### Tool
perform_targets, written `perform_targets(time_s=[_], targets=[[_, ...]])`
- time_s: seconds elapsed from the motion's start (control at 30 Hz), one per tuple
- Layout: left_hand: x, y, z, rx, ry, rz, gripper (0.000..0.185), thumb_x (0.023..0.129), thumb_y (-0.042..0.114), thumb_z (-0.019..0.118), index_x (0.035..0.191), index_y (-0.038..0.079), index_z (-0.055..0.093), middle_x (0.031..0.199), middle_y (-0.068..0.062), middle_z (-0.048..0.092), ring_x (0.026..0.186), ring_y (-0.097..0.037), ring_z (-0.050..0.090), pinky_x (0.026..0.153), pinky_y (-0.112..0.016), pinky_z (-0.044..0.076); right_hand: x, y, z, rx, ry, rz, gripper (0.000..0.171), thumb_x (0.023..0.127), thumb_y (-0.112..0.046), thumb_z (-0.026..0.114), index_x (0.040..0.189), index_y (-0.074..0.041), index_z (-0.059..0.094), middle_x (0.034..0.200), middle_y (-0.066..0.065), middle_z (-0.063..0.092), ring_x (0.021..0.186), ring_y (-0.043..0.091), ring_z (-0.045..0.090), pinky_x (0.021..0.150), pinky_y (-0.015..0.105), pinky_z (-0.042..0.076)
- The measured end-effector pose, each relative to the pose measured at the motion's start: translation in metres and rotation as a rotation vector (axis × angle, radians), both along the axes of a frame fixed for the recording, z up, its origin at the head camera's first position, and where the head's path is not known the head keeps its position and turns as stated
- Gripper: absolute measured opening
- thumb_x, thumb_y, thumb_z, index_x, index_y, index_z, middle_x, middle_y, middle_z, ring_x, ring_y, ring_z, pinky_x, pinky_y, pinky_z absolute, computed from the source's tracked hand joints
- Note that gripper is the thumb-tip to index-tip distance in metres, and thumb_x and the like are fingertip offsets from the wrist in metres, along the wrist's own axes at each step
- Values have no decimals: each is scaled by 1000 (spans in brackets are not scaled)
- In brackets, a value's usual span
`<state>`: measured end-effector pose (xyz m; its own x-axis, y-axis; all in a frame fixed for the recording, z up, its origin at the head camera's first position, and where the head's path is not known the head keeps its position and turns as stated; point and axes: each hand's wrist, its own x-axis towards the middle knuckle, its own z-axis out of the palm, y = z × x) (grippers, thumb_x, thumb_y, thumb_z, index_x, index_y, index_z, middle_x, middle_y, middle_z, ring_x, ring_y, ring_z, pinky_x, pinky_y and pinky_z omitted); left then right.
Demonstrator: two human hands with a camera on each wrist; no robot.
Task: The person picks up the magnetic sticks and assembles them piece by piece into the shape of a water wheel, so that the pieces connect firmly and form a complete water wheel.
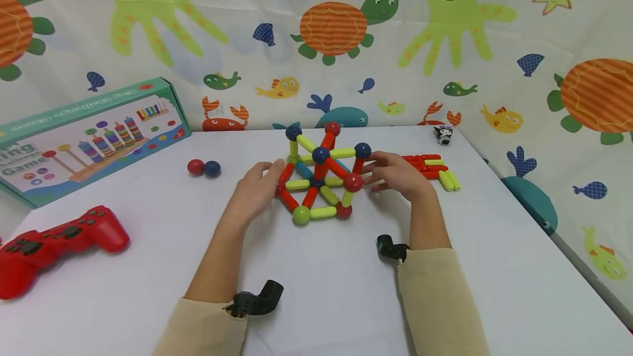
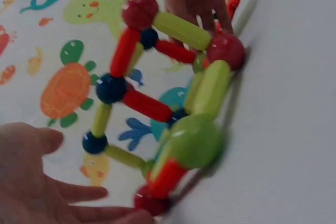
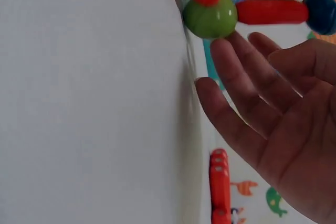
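Observation:
A frame of magnetic rods and balls (image 1: 317, 183), in red, yellow-green and blue, stands on the white table. At its left side is my left hand (image 1: 258, 188). In the left wrist view, the left hand's fingers (image 2: 86, 192) are extended, with a fingertip at a low red ball (image 2: 152, 200). My right hand (image 1: 395, 174) is at the other side, palm toward the frame. Its fingers (image 3: 241, 85) are loosely bent in the right wrist view, their tips by a green ball (image 3: 211, 18); whether they touch it I cannot tell.
Loose red and yellow-green rods (image 1: 432, 169) lie right of the right hand. A loose red ball (image 1: 195, 167) and a blue ball (image 1: 212, 169) sit to the left. Further left are a game box (image 1: 94, 139) and a red game controller (image 1: 61, 249). A small figurine (image 1: 443, 134) stands behind.

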<state>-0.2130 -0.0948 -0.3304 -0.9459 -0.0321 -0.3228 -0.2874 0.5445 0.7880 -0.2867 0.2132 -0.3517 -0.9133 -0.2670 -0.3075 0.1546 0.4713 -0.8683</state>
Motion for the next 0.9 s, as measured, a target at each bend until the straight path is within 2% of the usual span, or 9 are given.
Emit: perform_targets(time_s=[0.13, 0.2, 0.27, 0.37, 0.5, 0.57, 0.67, 0.8, 0.9], targets=[[-13, 3, -15, 162, 48, 46, 72, 107, 58, 34, 167, 21, 19, 169, -10, 30, 152, -32, 36, 122, -56, 34, 3, 9, 6, 33, -50, 18, 53, 105, -19, 53, 155, -5, 40, 127, 18, 72, 117, 32, 71, 104, 47, 55], [-15, 3, -16, 181, 74, 63, 70, 107, 55, 34, 167, 24, 17, 170, -8, 29, 155, -30, 32, 124, -55, 31, 4, 10, 7, 55, -68, 30, 49, 105, -19, 53, 151, -5, 45, 122, 18, 74, 114, 32, 72, 101, 46, 57], [-12, 1, -11, 137, 89, 76, 69, 107, 57, 33, 167, 25, 19, 168, -8, 33, 154, -30, 34, 122, -57, 33, 3, 9, 6, 65, -63, 15, 45, 105, -21, 54, 148, -7, 50, 123, 17, 73, 114, 32, 71, 99, 45, 59], [-2, -4, 5, 15, 72, 44, 73, 106, 62, 31, 164, 19, 26, 155, -14, 50, 137, -33, 54, 111, -53, 49, -2, 3, 3, 36, -22, -38, 44, 105, -23, 55, 146, -9, 52, 131, 17, 68, 119, 34, 66, 100, 45, 58], [10, -5, 20, -73, -42, -89, 80, 104, 67, 29, 160, 10, 31, 128, -20, 64, 108, -33, 69, 88, -40, 62, -6, -5, -2, -41, 3, -56, 53, 104, -22, 57, 156, -18, 44, 152, 14, 51, 135, 34, 51, 110, 49, 50], [12, -2, 22, -82, -87, -136, 80, 105, 66, 29, 159, 7, 31, 121, -21, 65, 103, -32, 70, 84, -38, 63, -6, -8, -5, -52, 0, -42, 59, 103, -20, 58, 159, -21, 39, 158, 11, 43, 141, 34, 44, 114, 51, 46], [13, 4, 19, -103, -102, -149, 80, 105, 66, 28, 158, 5, 33, 111, -19, 64, 95, -29, 68, 82, -35, 62, -4, -10, -8, -45, -10, -34, 62, 102, -19, 60, 160, -23, 39, 160, 10, 41, 143, 32, 40, 114, 50, 44], [10, 7, 14, -145, -87, -131, 83, 104, 68, 26, 159, 5, 31, 100, -16, 63, 84, -26, 65, 82, -36, 56, -2, -7, -10, -22, -6, -33, 56, 104, -19, 56, 158, -18, 41, 155, 12, 47, 136, 33, 50, 110, 47, 49], [6, 6, 9, -132, -62, -113, 84, 104, 68, 24, 162, 7, 27, 107, -16, 64, 88, -27, 65, 88, -41, 53, -2, -2, -9, 10, 2, -47, 51, 105, -22, 55, 155, -15, 44, 149, 15, 55, 126, 33, 60, 105, 44, 54]])
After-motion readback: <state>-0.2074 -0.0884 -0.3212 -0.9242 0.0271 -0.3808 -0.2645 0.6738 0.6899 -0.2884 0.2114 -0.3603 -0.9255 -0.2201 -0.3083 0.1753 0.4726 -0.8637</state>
